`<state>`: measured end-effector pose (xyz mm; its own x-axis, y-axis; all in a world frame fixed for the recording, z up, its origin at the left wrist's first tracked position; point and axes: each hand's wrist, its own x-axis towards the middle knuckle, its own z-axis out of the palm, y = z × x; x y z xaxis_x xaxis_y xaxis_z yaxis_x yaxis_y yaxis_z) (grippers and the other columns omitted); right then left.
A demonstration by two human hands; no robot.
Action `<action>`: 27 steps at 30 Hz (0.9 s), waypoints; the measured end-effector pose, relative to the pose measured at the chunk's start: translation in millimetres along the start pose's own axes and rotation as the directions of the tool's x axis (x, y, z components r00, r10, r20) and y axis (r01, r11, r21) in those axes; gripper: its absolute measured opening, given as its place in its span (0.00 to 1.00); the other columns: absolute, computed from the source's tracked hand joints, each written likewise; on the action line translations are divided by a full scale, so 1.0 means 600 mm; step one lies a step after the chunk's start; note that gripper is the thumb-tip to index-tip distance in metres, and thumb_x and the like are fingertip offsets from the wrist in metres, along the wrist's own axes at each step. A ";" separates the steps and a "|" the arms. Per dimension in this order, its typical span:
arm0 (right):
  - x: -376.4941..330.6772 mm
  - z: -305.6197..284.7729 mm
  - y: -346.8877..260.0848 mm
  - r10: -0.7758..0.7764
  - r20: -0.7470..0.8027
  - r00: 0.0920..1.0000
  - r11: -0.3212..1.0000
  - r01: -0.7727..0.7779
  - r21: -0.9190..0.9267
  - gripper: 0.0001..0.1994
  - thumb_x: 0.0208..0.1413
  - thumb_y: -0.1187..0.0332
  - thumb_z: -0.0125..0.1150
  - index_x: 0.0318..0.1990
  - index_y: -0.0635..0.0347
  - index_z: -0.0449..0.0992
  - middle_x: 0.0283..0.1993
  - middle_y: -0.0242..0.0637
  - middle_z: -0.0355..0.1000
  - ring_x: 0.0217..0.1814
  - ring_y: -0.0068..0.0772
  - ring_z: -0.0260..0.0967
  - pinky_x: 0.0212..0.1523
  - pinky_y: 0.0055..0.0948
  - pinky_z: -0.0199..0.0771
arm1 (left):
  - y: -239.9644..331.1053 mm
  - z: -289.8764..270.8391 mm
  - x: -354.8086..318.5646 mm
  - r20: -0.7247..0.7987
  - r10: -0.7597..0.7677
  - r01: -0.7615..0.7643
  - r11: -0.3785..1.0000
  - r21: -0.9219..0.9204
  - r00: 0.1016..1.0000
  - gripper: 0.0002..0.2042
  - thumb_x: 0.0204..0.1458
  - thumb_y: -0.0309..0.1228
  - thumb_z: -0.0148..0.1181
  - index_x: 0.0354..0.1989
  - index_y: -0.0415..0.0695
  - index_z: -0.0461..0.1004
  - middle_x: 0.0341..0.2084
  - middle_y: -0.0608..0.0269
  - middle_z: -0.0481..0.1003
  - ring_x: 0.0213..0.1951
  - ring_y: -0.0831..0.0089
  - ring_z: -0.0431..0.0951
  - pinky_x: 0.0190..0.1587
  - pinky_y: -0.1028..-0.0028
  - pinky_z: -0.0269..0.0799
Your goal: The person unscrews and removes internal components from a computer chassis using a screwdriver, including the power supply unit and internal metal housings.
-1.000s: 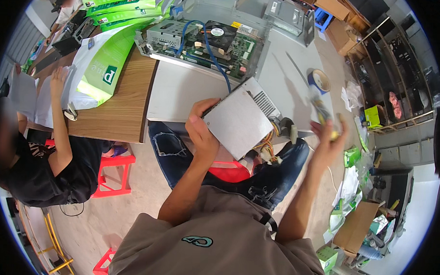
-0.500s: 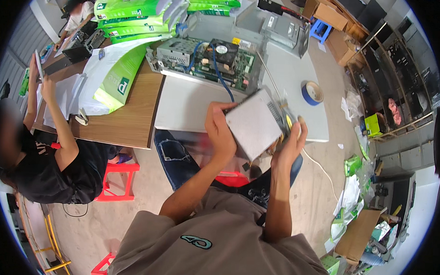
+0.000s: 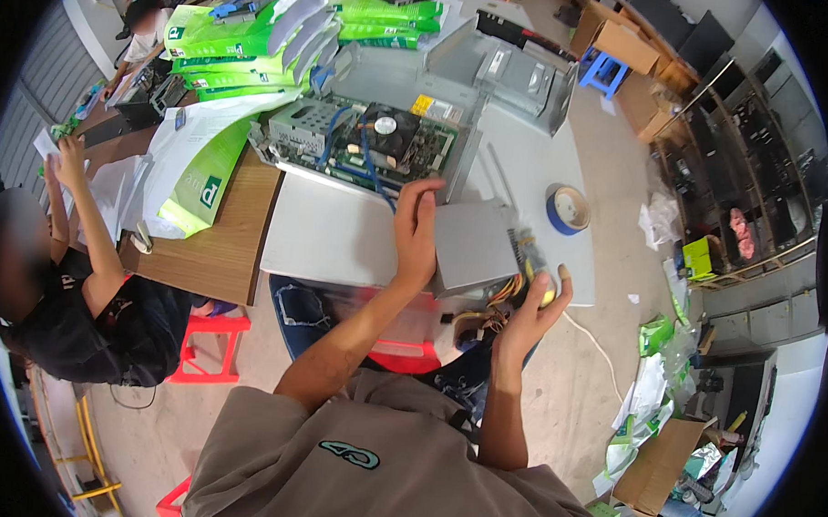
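A grey metal power supply box (image 3: 474,244) sits at the near edge of the white table, its multicoloured cables (image 3: 507,289) hanging off the front right. My left hand (image 3: 414,245) is beside the box's left side, fingers stretched upward; whether it still touches is hard to tell. My right hand (image 3: 526,322) curls around the yellowish handle of a long-shafted screwdriver (image 3: 533,255), which points away over the table. Beyond the box lies an open computer case (image 3: 295,125) with a fan (image 3: 382,130), a green board and blue cables.
Blue tape (image 3: 568,209) lies to the right. Green paper packs (image 3: 239,47) are stacked at back left; a metal case cover (image 3: 520,80) lies at back right. At the left, a person (image 3: 94,293) sits on a red stool (image 3: 212,347), handling papers. A white cable (image 3: 598,347) hangs right.
The power supply has come down from between my hands to the table edge. My left hand's fingers have straightened beside it. My right hand has moved away from the box with the screwdriver.
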<state>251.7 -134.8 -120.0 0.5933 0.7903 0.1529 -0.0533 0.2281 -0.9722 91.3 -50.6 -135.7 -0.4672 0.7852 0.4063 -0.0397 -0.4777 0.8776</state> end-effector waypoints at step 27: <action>0.218 -0.047 -0.252 -0.532 0.250 0.809 0.811 0.572 -0.127 0.33 0.67 0.48 0.61 0.67 0.66 0.65 0.52 0.55 0.72 0.48 0.45 0.78 0.39 0.39 0.85 | 0.080 -0.098 0.041 0.508 -0.106 -0.044 0.960 0.275 0.855 0.25 0.62 0.28 0.59 0.66 0.35 0.65 0.64 0.45 0.66 0.65 0.52 0.67 0.69 0.60 0.60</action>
<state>360.3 -81.9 41.8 0.3077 0.6603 0.6850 0.3980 0.5646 -0.7230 25.8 -77.3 -98.2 0.0540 0.9221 0.3832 0.2253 -0.3851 0.8949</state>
